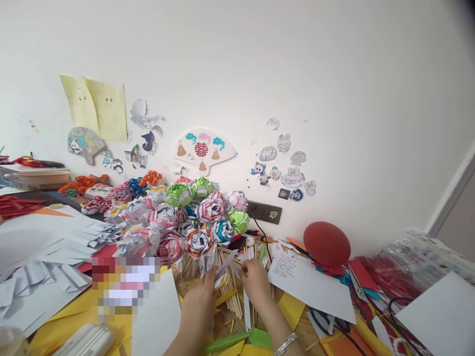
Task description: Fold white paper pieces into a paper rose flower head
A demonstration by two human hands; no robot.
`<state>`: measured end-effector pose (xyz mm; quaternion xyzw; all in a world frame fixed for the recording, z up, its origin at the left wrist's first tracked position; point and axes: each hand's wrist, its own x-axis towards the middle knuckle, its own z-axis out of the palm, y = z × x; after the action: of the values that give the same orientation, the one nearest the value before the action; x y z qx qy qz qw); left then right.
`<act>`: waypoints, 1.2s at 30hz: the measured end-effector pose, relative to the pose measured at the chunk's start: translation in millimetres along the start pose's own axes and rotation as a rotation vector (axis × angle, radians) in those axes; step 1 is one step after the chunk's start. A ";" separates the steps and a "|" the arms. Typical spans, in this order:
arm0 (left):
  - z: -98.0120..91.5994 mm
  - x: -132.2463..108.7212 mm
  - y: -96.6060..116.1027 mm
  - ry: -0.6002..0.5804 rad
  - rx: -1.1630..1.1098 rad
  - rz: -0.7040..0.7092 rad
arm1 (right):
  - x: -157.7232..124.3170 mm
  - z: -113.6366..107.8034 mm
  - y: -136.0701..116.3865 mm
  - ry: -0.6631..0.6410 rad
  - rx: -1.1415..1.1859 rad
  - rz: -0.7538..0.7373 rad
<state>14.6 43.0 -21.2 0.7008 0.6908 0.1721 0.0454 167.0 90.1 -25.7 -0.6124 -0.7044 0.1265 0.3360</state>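
Left forearm (184, 338): seen rising from the lower edge, bare, angled forward and slightly right.
Left hand (200, 299): back turned to the camera; fingers (211, 275) held together and pointed forward.
Right forearm (274, 324): brought in from the lower right, angled forward and left.
Right hand (256, 282): back turned up; fingers bent forward and down, tips hidden.
Spacing: the hands are held near each other, not touching; the right is set slightly further forward.
Grip: cannot be told for either hand.
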 end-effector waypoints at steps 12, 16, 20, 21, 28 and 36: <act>9.3 9.0 -9.7 0.126 -0.274 0.031 | 7.9 -18.3 3.8 -0.047 0.375 0.007; 10.2 11.1 -9.8 0.106 -0.320 0.073 | 5.0 -13.3 1.9 -0.114 0.427 -0.035; 10.2 9.2 -8.9 0.092 -0.361 0.060 | 1.9 -16.5 -3.8 -0.155 0.453 -0.099; 9.9 8.5 -8.6 0.088 -0.372 0.058 | 1.6 -17.1 -4.8 -0.160 0.459 -0.115; 8.7 8.0 -7.7 0.075 -0.455 0.066 | 1.9 -10.4 -3.1 -0.180 0.475 -0.109; 8.1 14.3 -12.9 0.147 -0.630 -0.051 | -0.7 -11.5 -5.5 -0.085 0.502 -0.064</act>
<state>4.5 59.0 -30.1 0.6203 0.6224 0.4264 0.2144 170.0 85.6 -14.1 -0.4811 -0.6835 0.3123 0.4516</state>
